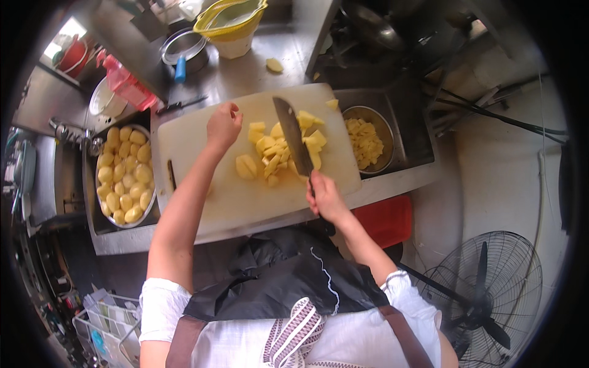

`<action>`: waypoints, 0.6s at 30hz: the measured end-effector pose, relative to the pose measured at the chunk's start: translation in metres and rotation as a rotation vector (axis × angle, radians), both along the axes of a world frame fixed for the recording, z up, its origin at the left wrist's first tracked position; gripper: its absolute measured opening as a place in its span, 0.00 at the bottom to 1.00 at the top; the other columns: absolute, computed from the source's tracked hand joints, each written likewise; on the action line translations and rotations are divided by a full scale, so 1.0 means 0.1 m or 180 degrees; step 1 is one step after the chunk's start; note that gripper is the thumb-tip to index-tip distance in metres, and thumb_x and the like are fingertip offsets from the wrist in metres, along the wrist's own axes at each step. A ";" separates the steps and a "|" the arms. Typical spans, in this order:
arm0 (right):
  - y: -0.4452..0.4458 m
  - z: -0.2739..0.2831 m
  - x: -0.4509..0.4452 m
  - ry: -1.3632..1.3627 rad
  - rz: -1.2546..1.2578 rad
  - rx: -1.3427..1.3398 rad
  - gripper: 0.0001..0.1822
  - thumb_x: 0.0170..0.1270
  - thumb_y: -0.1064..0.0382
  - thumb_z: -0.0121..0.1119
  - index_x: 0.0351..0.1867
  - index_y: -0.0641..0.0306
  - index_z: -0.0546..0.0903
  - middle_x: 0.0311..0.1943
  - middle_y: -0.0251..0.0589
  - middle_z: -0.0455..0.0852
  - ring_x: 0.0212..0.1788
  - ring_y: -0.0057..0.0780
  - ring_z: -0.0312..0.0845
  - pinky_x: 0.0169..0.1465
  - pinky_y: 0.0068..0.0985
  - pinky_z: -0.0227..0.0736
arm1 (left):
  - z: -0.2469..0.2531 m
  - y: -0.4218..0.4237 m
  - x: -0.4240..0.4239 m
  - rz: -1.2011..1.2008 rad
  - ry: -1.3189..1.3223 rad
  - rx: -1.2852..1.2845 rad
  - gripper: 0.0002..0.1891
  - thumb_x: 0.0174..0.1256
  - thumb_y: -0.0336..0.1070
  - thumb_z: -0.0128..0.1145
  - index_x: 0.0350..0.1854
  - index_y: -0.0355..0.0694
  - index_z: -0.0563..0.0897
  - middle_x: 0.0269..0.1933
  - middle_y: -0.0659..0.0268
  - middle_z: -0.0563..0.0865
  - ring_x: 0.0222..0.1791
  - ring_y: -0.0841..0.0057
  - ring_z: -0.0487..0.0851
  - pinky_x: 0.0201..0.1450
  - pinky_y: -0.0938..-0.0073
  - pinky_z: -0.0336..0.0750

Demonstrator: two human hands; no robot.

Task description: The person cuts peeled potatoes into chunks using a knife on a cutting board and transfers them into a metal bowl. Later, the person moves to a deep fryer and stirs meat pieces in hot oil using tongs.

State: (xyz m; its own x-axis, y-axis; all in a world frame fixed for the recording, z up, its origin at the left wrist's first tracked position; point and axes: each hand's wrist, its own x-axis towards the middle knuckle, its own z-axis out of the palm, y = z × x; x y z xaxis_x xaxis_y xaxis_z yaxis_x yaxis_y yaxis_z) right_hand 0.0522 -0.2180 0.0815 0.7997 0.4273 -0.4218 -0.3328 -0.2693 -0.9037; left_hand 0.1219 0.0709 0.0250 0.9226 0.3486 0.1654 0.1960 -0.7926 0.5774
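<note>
My right hand (327,195) is closed around the handle of a cleaver (293,135). Its broad blade lies over a heap of cut potato pieces (276,149) on a white cutting board (198,129), hiding some of them. Above the board's left part is my left hand (223,126), its fingers curled; nothing shows in it, though the palm is hidden. Between my left forearm and the heap sits a potato (246,166) that looks sliced through, its parts still together. A loose potato piece (332,104) rests near the board's far right corner.
Peeled whole potatoes fill a basin (150,202) in the left sink. At right, a metal bowl (387,133) holds cut potato. Behind the board are a small knife (181,105), a pink pump bottle (131,87), a pot (195,57) and a yellow strainer (207,28). A fan (478,299) stands lower right.
</note>
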 end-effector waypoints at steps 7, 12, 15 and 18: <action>-0.26 -0.07 -0.19 -0.0939 0.0283 -0.0795 0.14 0.65 0.57 0.49 0.33 0.69 0.76 0.23 0.57 0.78 0.31 0.58 0.75 0.31 0.37 0.70 | 0.00 -0.11 1.51 -0.0668 0.0488 0.1374 0.15 0.55 0.32 0.52 0.47 0.43 0.77 0.55 0.61 0.74 0.57 0.63 0.71 0.53 0.58 0.70; -0.47 -0.24 -0.25 -0.1060 0.0388 -0.0656 0.13 0.65 0.57 0.51 0.32 0.67 0.76 0.22 0.58 0.77 0.29 0.57 0.75 0.29 0.42 0.68 | -0.38 -0.24 2.06 -0.1489 0.0558 0.2144 0.15 0.60 0.30 0.43 0.48 0.45 0.77 0.56 0.66 0.74 0.61 0.66 0.67 0.56 0.53 0.66; -0.52 -0.23 -0.21 -0.0872 0.0388 -0.0665 0.14 0.65 0.57 0.52 0.32 0.68 0.75 0.20 0.57 0.77 0.28 0.57 0.75 0.29 0.42 0.68 | -0.48 -0.33 2.22 -0.1475 0.0778 0.2297 0.12 0.60 0.29 0.43 0.42 0.44 0.78 0.49 0.65 0.78 0.56 0.65 0.71 0.55 0.55 0.67; -0.51 -0.25 -0.13 -0.1021 0.0416 -0.0560 0.14 0.65 0.57 0.50 0.31 0.69 0.74 0.20 0.58 0.76 0.27 0.58 0.73 0.29 0.40 0.68 | -0.55 -0.20 2.25 -0.1240 0.0683 0.2096 0.10 0.59 0.29 0.44 0.38 0.43 0.78 0.45 0.62 0.80 0.51 0.63 0.75 0.52 0.56 0.70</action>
